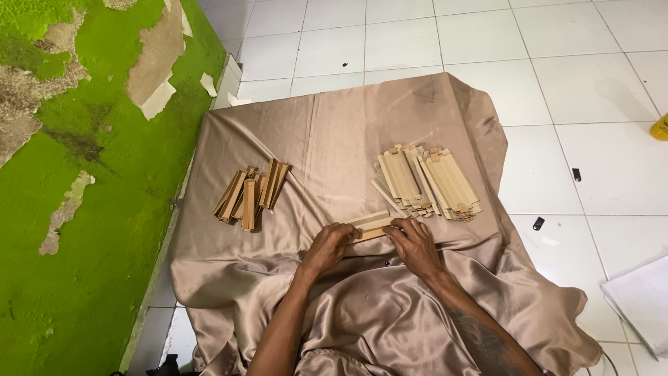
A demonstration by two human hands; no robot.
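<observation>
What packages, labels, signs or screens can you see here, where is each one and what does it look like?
No signs or screens show.
Yellow container: far right edge on the white tiles, mostly cut off.
White paper stack: lower right on the floor, flat, rectangular, with grey edges.
Flat cardboard pieces: pale tan pile on the beige cloth, beyond the right hand.

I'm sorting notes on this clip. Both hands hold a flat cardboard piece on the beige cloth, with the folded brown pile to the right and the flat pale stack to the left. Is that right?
Not quite: the sides are swapped. In the head view the folded brown pile lies to the left and the flat pale stack to the right. The rest holds: left hand and right hand hold a flat cardboard piece on the beige cloth.
</observation>
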